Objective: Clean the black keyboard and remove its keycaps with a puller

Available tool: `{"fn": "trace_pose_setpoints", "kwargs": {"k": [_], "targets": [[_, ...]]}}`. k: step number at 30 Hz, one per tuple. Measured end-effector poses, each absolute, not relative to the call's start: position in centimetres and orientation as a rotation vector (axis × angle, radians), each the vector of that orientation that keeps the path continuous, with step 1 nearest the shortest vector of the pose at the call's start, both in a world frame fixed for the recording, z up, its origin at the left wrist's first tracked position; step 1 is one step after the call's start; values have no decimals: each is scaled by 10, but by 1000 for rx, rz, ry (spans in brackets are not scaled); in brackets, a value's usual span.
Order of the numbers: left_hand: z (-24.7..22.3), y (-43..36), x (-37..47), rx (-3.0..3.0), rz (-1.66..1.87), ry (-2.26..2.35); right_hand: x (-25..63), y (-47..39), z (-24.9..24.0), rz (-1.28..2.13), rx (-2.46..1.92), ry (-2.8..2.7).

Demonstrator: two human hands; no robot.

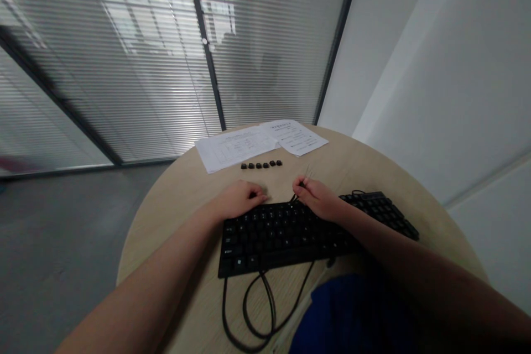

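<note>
A black keyboard [274, 235] lies on the round table, tilted slightly, its right part partly covered by my right forearm. My right hand [317, 197] is closed in a pinch over the keyboard's far edge. Between its fingers is a keycap puller [303, 183] with a dark grip; thin wires stick out beyond the fingertips and dark prongs point down at the keys. My left hand [241, 199] rests at the far left edge of the keyboard, fingers curled in, with nothing visible in them. Beyond the hands sits a row of several small black keycaps [259, 166].
Printed paper sheets [244, 146] lie at the far side of the wooden table [166, 204]. A black cable [249, 304] loops at the near edge, beside blue cloth [340, 315]. Glass with blinds [145, 66] stands behind, a white wall [435, 66] to the right.
</note>
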State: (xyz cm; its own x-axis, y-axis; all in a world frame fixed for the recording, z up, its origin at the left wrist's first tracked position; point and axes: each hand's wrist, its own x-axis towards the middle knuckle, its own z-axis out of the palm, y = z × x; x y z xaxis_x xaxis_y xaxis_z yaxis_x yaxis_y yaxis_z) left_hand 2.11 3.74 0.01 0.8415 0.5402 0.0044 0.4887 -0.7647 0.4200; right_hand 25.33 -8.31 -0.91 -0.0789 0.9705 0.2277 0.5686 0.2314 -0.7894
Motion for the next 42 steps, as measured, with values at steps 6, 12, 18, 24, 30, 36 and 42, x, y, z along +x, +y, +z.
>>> {"fn": "trace_pose_setpoints", "kwargs": {"k": [6, 12, 18, 24, 30, 36, 42], "targets": [[-1, 38, 21, 2613, 174, 764, 248, -91, -6, 553, -1456, -1876], [0, 38, 21, 2625, 147, 765, 251, -91, -14, 595, -1381, -1737], [3, 36, 21, 2662, 183, 758, 252, -92, -17, 621, -1354, -1711], [3, 38, 20, 2705, 185, 730, 253, -84, -21, 717, -1265, -1291], [18, 19, 20, 2696, 457, 653, 253, -78, -20, 862, -1235, -1234], [29, -9, 29, 2758, 537, 441, 252, -79, -11, 960, -1185, -1216], [26, -16, 36, 2812, 612, 337, 247, -81, -9, 1121, -1095, -1194]]}}
